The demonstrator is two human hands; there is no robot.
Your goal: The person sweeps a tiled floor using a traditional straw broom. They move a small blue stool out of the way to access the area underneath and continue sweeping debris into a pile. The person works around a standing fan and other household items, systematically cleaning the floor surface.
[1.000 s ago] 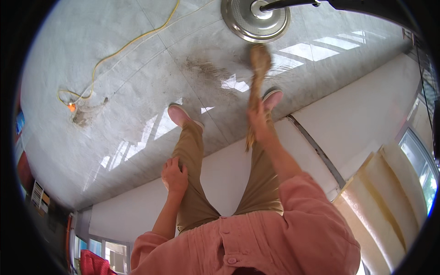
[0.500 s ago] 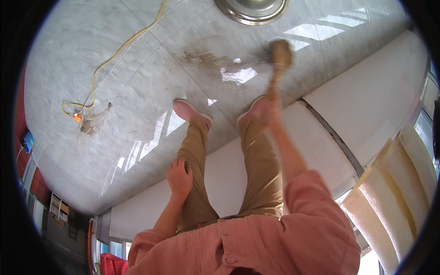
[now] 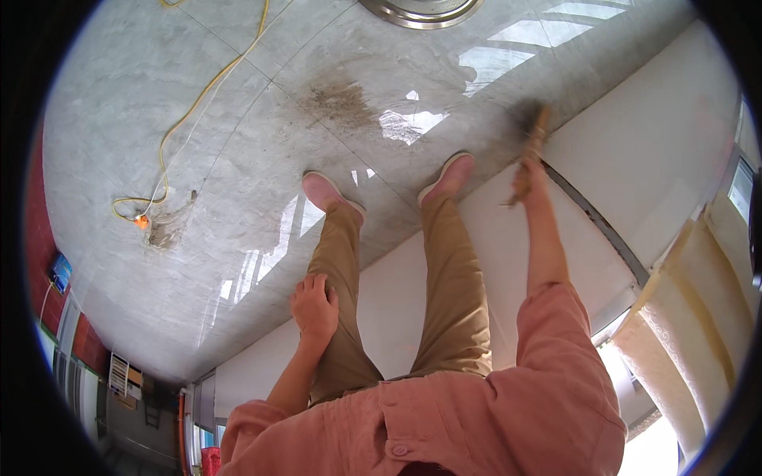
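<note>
My right hand [image 3: 534, 181] is closed around the handle of a wooden brush [image 3: 540, 125]. It reaches out to the right, beside the seam between floor and white wall. The brush's dark bristles are smeared by motion, so I cannot tell whether they touch the floor. A dark patch of dirt [image 3: 337, 103] lies on the grey floor [image 3: 246, 151], left of the brush. My left hand [image 3: 315, 305] rests on my left knee, holding nothing, its fingers laid over the tan trousers [image 3: 333, 258].
A round shiny metal base [image 3: 421, 17] stands at the far edge. On the left, a yellow cord [image 3: 176, 117] ends at an orange plug [image 3: 142, 222] beside a smaller dirt patch [image 3: 165, 232]. White wall panels [image 3: 635, 151] rise on the right, near a cream curtain [image 3: 675, 333].
My right hand has swung the brush to the right, away from my right foot and toward the wall. The brush has turned edge-on. My left hand stays on the knee.
</note>
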